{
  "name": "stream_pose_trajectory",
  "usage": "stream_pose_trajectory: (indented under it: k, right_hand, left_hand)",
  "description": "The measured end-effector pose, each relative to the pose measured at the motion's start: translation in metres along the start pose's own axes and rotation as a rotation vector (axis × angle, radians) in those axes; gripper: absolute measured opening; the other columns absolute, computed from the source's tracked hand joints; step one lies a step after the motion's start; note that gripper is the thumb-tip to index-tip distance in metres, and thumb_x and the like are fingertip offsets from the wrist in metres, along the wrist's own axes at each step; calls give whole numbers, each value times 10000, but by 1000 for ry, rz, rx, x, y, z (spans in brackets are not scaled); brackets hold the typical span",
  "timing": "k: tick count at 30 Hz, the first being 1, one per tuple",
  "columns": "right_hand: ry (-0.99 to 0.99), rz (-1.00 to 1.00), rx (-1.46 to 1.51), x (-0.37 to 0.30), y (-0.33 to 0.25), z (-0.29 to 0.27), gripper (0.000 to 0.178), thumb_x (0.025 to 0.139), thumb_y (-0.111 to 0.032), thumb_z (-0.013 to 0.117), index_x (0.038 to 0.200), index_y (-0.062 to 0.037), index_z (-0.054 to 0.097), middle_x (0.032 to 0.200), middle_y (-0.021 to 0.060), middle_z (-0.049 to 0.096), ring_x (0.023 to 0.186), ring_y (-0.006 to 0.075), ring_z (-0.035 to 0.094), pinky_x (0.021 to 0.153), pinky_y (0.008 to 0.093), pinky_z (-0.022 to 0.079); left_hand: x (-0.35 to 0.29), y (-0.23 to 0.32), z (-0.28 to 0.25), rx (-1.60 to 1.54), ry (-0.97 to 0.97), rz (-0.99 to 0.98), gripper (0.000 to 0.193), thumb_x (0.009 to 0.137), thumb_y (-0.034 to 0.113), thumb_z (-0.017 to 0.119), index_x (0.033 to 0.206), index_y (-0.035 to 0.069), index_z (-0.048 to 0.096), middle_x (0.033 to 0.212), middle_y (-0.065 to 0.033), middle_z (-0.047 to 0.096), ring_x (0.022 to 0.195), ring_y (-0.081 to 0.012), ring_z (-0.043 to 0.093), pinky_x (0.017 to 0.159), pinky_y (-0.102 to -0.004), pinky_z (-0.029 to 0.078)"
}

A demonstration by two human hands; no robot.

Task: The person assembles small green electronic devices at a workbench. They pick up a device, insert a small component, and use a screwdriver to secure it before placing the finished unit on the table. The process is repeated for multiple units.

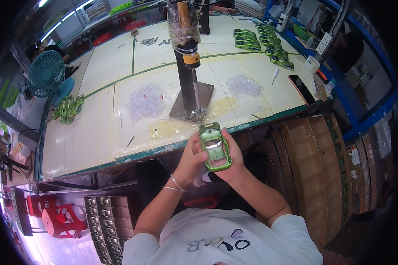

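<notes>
Both hands hold a green toy car body shell [216,152] just off the table's front edge, with clear plastic showing in its middle. My left hand [191,157] grips its left side, thumb laid over the shell. Along the right side my right hand [234,155] is wrapped, fingers hidden beneath. Just beyond stands an upright tool [191,61] with a yellow collar and thin shaft, on a metal base plate [204,95]. Small clear plastic pieces lie in a left heap [146,102] and a right heap [242,85].
Green car shells [274,44] lie in rows at the far right; more green parts [68,109] sit left by a teal fan [46,73]. A phone [302,89] and tape roll [311,64] lie right. Stacked trays [307,163] and red stools [62,221] stand below.
</notes>
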State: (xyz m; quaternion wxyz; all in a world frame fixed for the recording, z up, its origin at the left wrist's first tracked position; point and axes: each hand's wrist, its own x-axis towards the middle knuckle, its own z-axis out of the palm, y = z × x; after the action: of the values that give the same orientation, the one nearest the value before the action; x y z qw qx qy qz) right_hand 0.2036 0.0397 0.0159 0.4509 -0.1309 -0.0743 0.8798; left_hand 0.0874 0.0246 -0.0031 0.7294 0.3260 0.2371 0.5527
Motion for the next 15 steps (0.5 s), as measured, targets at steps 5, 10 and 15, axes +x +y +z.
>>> stream_pose_trajectory:
  k: [5,10,15]
  right_hand:
    - [-27,-21,-87,19,-11,16,484,893,-398,267,1046,4,489,915,150,582,822,248,577,744,346,463]
    - [-96,-4,-76,21,-17,30,515,894,-411,256,1063,17,487,917,159,585,813,241,580,743,333,465]
    - [-111,-9,-94,21,-20,32,533,892,-416,257,1066,34,485,918,162,584,823,240,579,751,330,468]
  left_hand:
    - [24,4,-11,25,-33,110,817,600,377,724,1215,40,305,1118,-68,460,1019,-163,485,852,-293,418]
    - [28,20,1,-45,-36,110,827,591,287,730,1224,21,270,1133,-61,427,1070,-160,410,925,-281,311]
    - [28,28,7,-28,-40,107,825,585,284,734,1217,21,273,1126,-62,428,1063,-157,414,925,-279,311]
